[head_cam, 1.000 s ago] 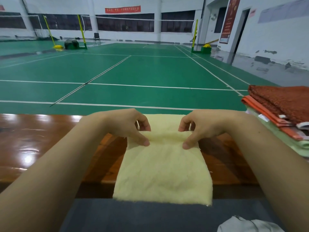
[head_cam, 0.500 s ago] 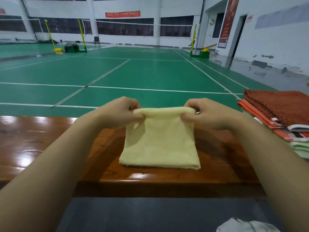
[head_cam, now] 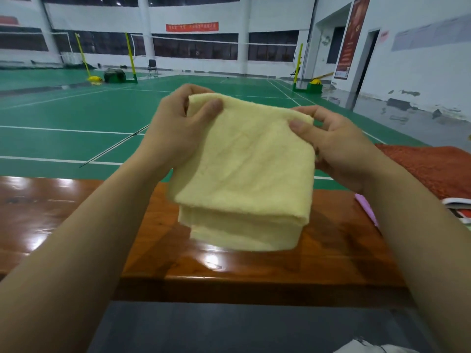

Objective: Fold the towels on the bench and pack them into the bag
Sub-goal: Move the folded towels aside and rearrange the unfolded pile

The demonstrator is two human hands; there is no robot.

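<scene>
While lifted above the table (head_cam: 76,212), the folded towel (head_cam: 244,174) is pinched at its top corners by left hand (head_cam: 175,128) and right hand (head_cam: 336,146).

Red banner (head_cam: 192,27) on the far wall, tall red poster (head_cam: 351,39) by the doorway, lettering we cannot read

I see a soft matt terry-cloth yellow towel (head_cam: 244,169), a glossy varnished wooden bench (head_cam: 254,266), and a coarse, nubbly rust-red towel (head_cam: 433,166).
</scene>
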